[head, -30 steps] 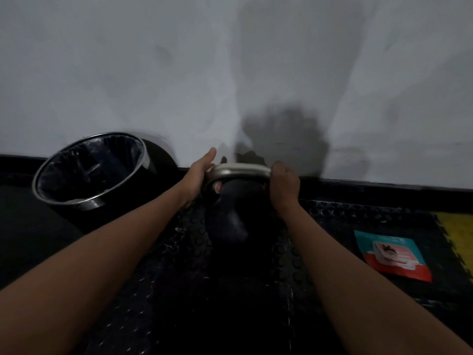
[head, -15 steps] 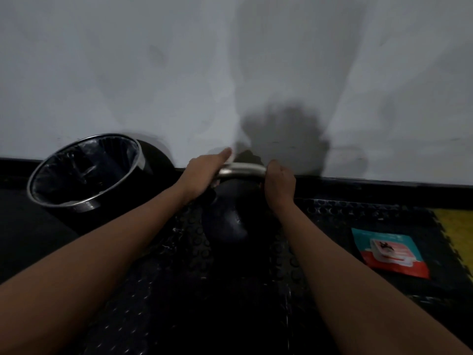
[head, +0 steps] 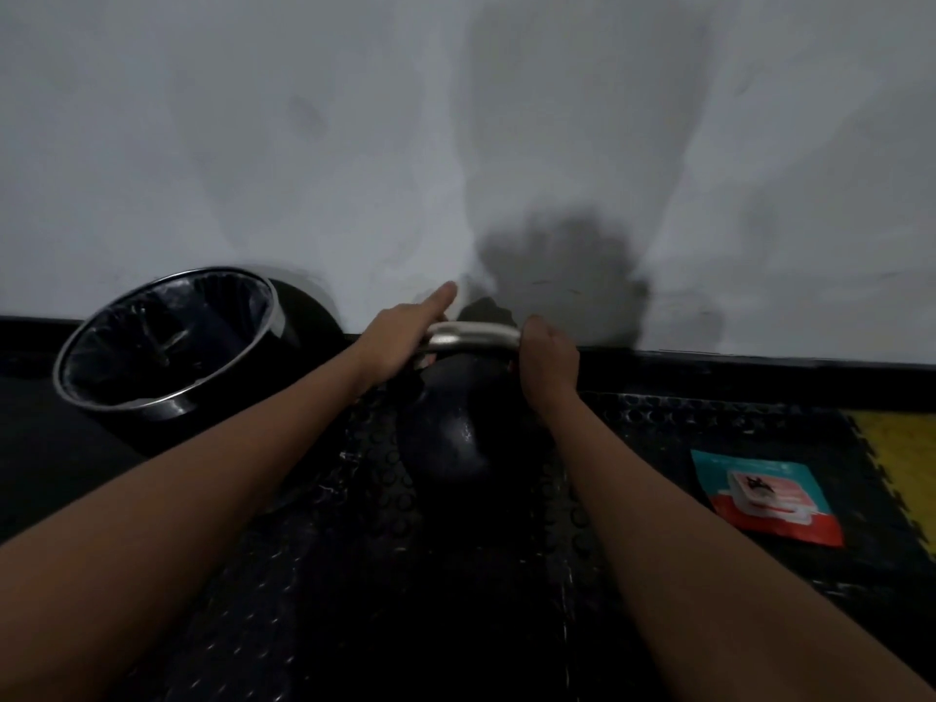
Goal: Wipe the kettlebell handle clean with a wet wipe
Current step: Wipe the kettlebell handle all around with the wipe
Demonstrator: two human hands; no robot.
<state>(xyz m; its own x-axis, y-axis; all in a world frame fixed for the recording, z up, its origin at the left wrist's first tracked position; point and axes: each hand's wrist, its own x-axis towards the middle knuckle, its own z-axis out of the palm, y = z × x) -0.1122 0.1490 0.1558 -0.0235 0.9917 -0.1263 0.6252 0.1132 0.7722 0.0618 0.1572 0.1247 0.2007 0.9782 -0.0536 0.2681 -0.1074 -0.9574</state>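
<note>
Two hands on kettlebell handle (head: 473, 335) | left hand (head: 405, 336) draped over left end, forefinger out | right hand (head: 549, 357) fisted round right end | bar runs left-right between them, kettlebell (head: 448, 433) on floor mat | wipe unseen; pack (head: 767, 496) nearer my right

I note the kettlebell's curved handle of brushed silver metal (head: 473, 335), satin with a soft sheen; its round black body (head: 445, 438) looks smooth and faintly glossy. The black rubber floor mat (head: 354, 499) is matt with raised round studs. The round black bin (head: 167, 342) has a polished metal rim and a crinkled glossy plastic liner. The teal-and-red wipe packet (head: 767, 496) reads as glossy plastic film. The pale wall (head: 253, 144) is matt and smudged.
</note>
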